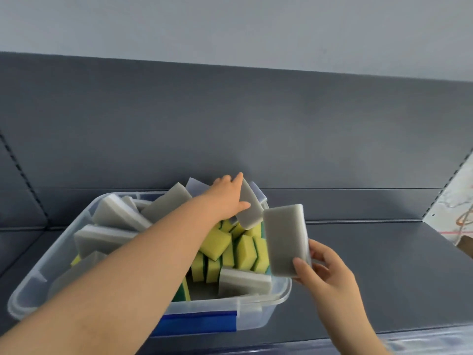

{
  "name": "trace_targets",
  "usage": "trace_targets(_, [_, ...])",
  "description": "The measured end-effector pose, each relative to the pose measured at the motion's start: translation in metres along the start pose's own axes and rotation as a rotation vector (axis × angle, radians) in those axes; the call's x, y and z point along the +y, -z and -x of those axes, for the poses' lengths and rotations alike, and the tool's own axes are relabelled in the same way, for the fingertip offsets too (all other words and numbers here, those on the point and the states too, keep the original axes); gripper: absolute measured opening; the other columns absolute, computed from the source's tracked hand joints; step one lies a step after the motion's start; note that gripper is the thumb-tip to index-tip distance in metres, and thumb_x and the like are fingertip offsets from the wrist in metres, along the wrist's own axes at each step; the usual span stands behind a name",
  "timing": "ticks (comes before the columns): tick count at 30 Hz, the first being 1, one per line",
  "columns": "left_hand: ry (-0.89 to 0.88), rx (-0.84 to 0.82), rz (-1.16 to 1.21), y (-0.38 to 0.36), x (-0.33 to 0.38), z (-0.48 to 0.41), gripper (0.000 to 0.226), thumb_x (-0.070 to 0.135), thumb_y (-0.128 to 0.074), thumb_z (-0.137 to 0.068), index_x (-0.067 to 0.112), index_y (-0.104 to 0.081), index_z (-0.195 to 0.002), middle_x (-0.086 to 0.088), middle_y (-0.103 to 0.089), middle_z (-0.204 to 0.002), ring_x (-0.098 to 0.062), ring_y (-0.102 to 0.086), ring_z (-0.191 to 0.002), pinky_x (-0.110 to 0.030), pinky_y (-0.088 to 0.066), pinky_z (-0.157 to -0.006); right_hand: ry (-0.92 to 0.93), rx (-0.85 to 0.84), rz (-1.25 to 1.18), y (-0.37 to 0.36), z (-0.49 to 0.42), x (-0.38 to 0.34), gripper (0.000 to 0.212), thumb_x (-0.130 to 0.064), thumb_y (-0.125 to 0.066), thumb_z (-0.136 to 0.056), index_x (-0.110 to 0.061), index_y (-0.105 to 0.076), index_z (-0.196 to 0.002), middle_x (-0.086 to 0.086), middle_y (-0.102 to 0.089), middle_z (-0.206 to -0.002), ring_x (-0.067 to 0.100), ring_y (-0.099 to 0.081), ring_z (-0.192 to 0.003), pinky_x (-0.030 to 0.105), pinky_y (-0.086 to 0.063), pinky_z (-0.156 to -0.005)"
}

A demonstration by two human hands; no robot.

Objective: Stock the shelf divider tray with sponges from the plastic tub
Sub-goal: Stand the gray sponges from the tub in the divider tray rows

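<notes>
The dark grey shelf (pixel 384 265) carries the clear plastic tub (pixel 281 295) at its near left, with the tub's near wall close to the shelf's front edge. I judge that a push from the left forearm lying across the tub could nudge it toward that edge. The tub is heaped with loose grey sponges and, in the middle, yellow-and-green sponges (pixel 243 249). Several lean at the rim, so dragging 1 out may tip its neighbours over the wall.

The left hand (pixel 225 198) reaches to the tub's far right corner and pinches the far grey sponge (pixel 249 208), thumb on its near face and fingers curled over its top. That sponge is tilted, and a shallow pinch on soft foam could slip.

The right hand (pixel 327 272), just right of the tub, grasps the near grey sponge (pixel 285 239) by its lower end. Held upright by 1 end, it may bend or swing. The 2 held sponges are almost touching and could knock together.

The shelf divider tray is nowhere in view, so where the sponges go cannot be told. The forearm hides much of the tub's middle and part of a blue strip (pixel 199 322) on its near wall. The right fingers behind the sponge are mostly hidden.
</notes>
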State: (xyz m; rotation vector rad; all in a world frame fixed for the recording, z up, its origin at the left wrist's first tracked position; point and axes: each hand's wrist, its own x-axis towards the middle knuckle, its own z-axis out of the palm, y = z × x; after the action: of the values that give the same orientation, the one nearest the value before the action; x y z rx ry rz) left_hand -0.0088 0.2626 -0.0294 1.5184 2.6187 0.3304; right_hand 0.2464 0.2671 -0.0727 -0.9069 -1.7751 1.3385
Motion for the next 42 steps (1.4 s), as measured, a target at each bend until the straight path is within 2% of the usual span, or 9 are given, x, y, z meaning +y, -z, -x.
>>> trace_targets(3, [0.075, -0.107, 0.083, -0.008, 0.0, -0.009, 0.1, 0.053, -0.061, -0.078, 0.021, 0.003, -0.148, -0.012, -0.03, -0.146, -0.031, -0.033, -0.129, -0.039, -0.034, -0.098, -0.005, -0.011, -0.013, -0.001, 0.003, 0.002, 0.033, -0.015, -0.068, -0.077, -0.032, -0.062, -0.105, -0.006, -0.069, -0.098, 0.018, -0.066, -0.092, 0.046, -0.053, -0.083])
trace_targets(7, [0.078, 0.038, 0.244, -0.009, -0.009, -0.001, 0.101, 0.051, -0.075, -0.064, 0.027, -0.017, -0.144, -0.004, -0.037, -0.138, -0.024, -0.044, -0.12, -0.032, -0.041, -0.084, 0.03, -0.027, 0.004, -0.003, 0.005, 0.001, 0.035, -0.012, -0.067, -0.079, -0.035, -0.06, -0.104, -0.011, -0.068, -0.099, 0.008, -0.065, -0.089, 0.024, -0.05, -0.073])
trace_targets(15, [0.152, 0.236, 0.586, 0.025, -0.036, 0.042, 0.039, 0.048, -0.074, -0.068, 0.028, -0.053, -0.094, 0.014, -0.062, -0.094, -0.002, -0.057, -0.084, -0.022, -0.042, -0.062, 0.098, -0.029, 0.02, -0.015, -0.006, -0.008, 0.033, -0.011, -0.062, -0.082, -0.04, -0.055, -0.096, -0.017, -0.064, -0.095, -0.007, -0.058, -0.08, 0.005, -0.043, -0.061])
trace_targets(23, [0.282, 0.223, 1.196, 0.034, -0.06, 0.092, 0.035, 0.023, -0.069, -0.082, 0.014, -0.048, -0.108, -0.011, -0.063, -0.109, -0.016, -0.067, -0.077, -0.024, -0.051, -0.058, 0.032, -0.148, -0.032, -0.034, -0.029, -0.015, 0.03, -0.011, -0.051, -0.09, -0.024, -0.054, -0.116, 0.004, -0.054, -0.112, 0.017, -0.059, -0.095, 0.031, -0.057, -0.065])
trace_targets(28, [0.302, 0.329, 1.344, 0.026, -0.064, 0.115, 0.057, 0.011, -0.065, -0.085, 0.039, -0.036, -0.124, -0.007, -0.061, -0.104, -0.027, -0.068, -0.086, -0.034, -0.057, -0.067, 0.047, -0.174, 0.009, -0.044, -0.036, -0.018, 0.033, -0.014, -0.049, -0.091, -0.022, -0.049, -0.123, 0.005, -0.049, -0.117, 0.019, -0.057, -0.097, 0.032, -0.058, -0.065])
trace_targets(30, [0.306, 0.361, 1.364, 0.022, -0.063, 0.121, 0.046, 0.009, -0.063, -0.086, 0.035, -0.044, -0.12, -0.008, -0.057, -0.106, -0.028, -0.067, -0.089, -0.034, -0.058, -0.068, 0.111, -0.124, 0.099, -0.046, -0.037, -0.017, 0.035, -0.018, -0.053, -0.089, -0.024, -0.048, -0.123, 0.002, -0.048, -0.115, 0.012, -0.057, -0.092, 0.035, -0.056, -0.073])
trace_targets(34, [0.302, 0.309, 1.309, 0.013, -0.059, 0.128, 0.032, 0.014, -0.067, -0.083, 0.021, -0.052, -0.11, -0.007, -0.06, -0.108, -0.017, -0.065, -0.091, -0.031, -0.057, -0.069, 0.247, -0.123, 0.175, -0.052, -0.039, -0.026, 0.033, -0.019, -0.056, -0.088, -0.038, -0.045, -0.113, -0.005, -0.046, -0.108, -0.01, -0.047, -0.083, 0.006, -0.039, -0.064])
trace_targets(39, [0.328, 0.251, 0.923, 0.006, -0.06, 0.136, 0.043, 0.039, -0.078, -0.068, 0.026, -0.051, -0.099, 0.007, -0.065, -0.101, -0.011, -0.062, -0.093, -0.038, -0.051, -0.083, 0.18, -0.169, 0.011, -0.06, -0.047, -0.032, 0.03, -0.02, -0.052, -0.091, -0.033, -0.048, -0.118, -0.001, -0.049, -0.117, 0.017, -0.057, -0.093, 0.04, -0.053, -0.081])
trace_targets(42, [0.287, 0.199, 1.004, 0.002, -0.061, 0.139, 0.081, 0.038, -0.082, -0.06, 0.047, -0.031, -0.122, 0.012, -0.061, -0.11, -0.008, -0.06, -0.101, -0.038, -0.05, -0.089, 0.115, -0.255, -0.103, -0.066, -0.047, -0.034, 0.03, -0.017, -0.05, -0.092, -0.032, -0.05, -0.118, 0.006, -0.048, -0.121, 0.023, -0.057, -0.101, 0.039, -0.057, -0.073])
